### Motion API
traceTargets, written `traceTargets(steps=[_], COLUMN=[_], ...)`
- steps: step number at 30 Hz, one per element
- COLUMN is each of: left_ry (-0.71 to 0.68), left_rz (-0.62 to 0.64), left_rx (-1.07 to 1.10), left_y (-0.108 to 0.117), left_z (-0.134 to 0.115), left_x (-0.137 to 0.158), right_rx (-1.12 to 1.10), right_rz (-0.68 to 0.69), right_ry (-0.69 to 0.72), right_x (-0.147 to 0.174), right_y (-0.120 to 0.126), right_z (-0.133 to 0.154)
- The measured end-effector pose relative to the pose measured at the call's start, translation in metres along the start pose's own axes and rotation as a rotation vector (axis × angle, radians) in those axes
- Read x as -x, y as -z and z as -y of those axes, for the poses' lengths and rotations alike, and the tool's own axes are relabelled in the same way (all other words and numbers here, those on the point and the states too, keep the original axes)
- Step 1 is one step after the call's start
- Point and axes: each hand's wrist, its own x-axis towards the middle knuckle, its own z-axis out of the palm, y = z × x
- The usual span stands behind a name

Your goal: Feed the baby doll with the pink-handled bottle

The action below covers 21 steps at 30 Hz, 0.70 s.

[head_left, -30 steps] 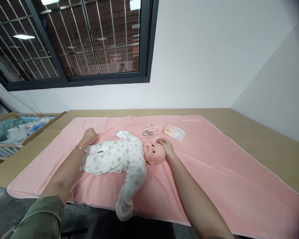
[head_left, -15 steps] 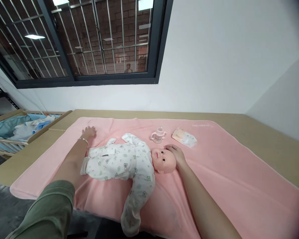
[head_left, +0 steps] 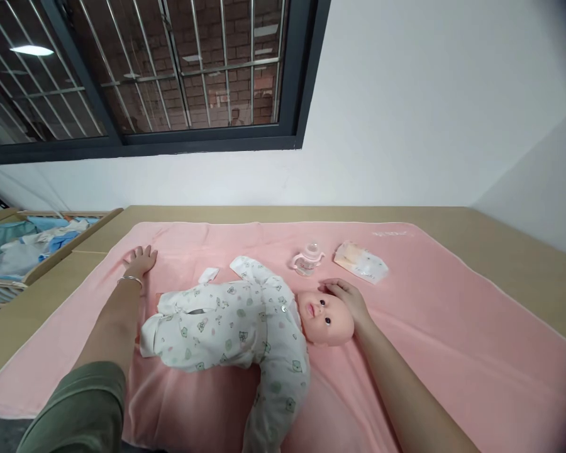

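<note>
Left hand (head_left: 140, 260) flat on blanket (head_left: 429, 314), fingers spread; right hand (head_left: 353, 301) cups doll's head (head_left: 325, 318), fingers unclamped. Likely steadying step; next move calls for gentle support.

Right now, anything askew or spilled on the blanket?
No spill visible. The pink blanket is creased, not flat, on the near side of the doll. A dark slit in the white outfit looks odd, possibly an unfastened gap.

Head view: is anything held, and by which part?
Nothing is gripped: the right hand rests against the doll's head; the left hand lies on the pink blanket.
</note>
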Motion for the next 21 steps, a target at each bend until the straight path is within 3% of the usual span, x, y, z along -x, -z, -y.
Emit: traceTargets(steps=[6,11,16,21], left_ry=[-0.060,-0.163,-0.128,-0.069], left_rz=[-0.159,-0.098,-0.035,-0.157], left_rx=[-0.043,-0.035,-0.028,0.013], left_y=[0.001,-0.008,0.001,0.000], left_z=[-0.024,-0.046,-0.045,-0.039], left_x=[-0.012,-0.030,-0.043,-0.040], right_rx=[0.020,-0.012,-0.009,0.023], right_rz=[-0.014,-0.015,-0.010,-0.007], right_ry=[-0.038,-0.074,-0.077,-0.067], right_x=[0.007,0.006,0.006,0.006], right_y=[-0.001,-0.002,-0.005,-0.004], right_z=[0.005,0.006,0.009,0.010])
